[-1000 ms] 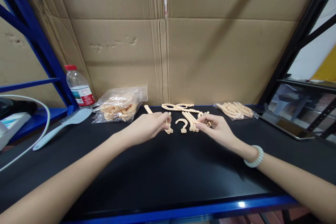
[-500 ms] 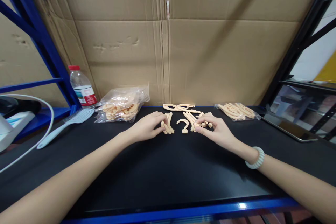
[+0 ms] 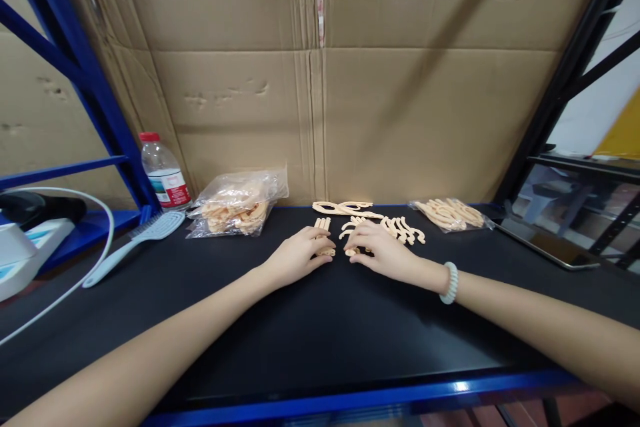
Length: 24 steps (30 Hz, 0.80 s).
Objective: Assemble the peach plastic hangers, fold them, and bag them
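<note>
cream pieces point(image 3: 323, 223) lie in a row at the middle of the black counter point(image 3: 320, 333), their near ends under the curled left hand point(image 3: 297, 257). the right hand point(image 3: 383, 250) bends over more pale parts point(image 3: 352, 251) beside them, thumb and fingers partly closed; whether either hand pinches anything, i cannot tell. wavy pieces point(image 3: 411, 230) fan out beyond the right wrist, looped pieces point(image 3: 345, 209) lie behind, and a filled clear bag point(image 3: 233, 207) sits left, near a bottle point(image 3: 167, 177).
</note>
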Each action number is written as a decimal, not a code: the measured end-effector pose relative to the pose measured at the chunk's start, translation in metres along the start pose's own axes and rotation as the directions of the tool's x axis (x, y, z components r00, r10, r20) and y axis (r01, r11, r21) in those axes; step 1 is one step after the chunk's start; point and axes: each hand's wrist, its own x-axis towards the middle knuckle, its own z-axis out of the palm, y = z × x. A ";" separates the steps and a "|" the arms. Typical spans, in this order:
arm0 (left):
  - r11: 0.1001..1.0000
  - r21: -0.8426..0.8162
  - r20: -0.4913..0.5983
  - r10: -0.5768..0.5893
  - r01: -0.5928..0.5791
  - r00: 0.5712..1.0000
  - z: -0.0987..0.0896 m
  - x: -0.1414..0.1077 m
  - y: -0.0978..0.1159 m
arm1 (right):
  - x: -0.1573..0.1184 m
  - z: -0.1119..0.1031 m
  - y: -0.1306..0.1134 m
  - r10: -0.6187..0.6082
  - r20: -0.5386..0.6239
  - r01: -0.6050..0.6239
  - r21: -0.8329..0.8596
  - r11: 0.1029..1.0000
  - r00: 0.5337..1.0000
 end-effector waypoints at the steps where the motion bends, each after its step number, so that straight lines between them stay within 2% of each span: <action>1: 1.000 -0.007 -0.001 0.002 -0.002 1.000 0.000 0.000 0.000 | 0.003 0.003 0.001 0.008 0.032 -0.008 0.001 1.000 0.999; 4: 1.000 -0.017 -0.010 0.018 -0.018 1.000 0.001 0.001 0.000 | 0.013 0.009 0.005 0.039 0.081 -0.039 0.005 0.999 0.996; 10: 0.999 0.040 -0.020 0.020 -0.020 1.000 0.002 0.001 -0.001 | 0.022 0.013 0.012 0.094 0.085 -0.095 0.013 0.995 0.992; 14: 0.996 0.082 -0.020 0.040 -0.038 0.999 0.001 0.001 -0.001 | 0.014 0.005 0.019 0.045 0.008 -0.046 0.048 0.998 0.999; 17: 0.994 0.100 -0.023 0.049 -0.046 0.999 0.001 0.002 0.000 | 0.003 -0.013 0.035 0.058 -0.079 -0.056 0.025 0.998 0.995; 21: 0.993 0.114 -0.035 0.040 -0.036 0.999 0.002 0.002 0.001 | -0.021 -0.045 0.073 0.180 -0.169 -0.191 -0.054 0.980 0.969; 24: 0.992 0.124 -0.069 0.028 -0.019 0.997 0.004 0.001 0.002 | -0.043 -0.058 0.105 0.368 -0.251 -0.391 -0.046 0.919 0.895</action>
